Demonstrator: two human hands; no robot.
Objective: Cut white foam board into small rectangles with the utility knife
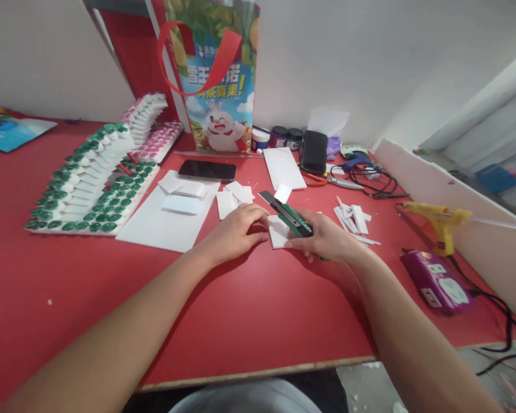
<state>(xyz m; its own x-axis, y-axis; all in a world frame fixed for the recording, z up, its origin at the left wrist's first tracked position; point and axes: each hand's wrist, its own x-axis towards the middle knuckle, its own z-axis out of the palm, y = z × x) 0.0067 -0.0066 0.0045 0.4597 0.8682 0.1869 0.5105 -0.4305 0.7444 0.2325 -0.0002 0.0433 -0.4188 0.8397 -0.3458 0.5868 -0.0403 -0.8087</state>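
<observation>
White foam-board piece: between both hands' fingertips; roughly square, no clear long axis; neither hand nearer;
Left hand: curled at its left edge; pinching, cannot tell;
Right hand: gripping green utility knife, blade pointing left and away;
Carrier bag, beyond the fingers: "真茶真果!"; purple box, rightward: "B"

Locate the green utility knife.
Head view, just right of centre: the green utility knife is in the right hand, by the small white piece near the left hand.
</observation>
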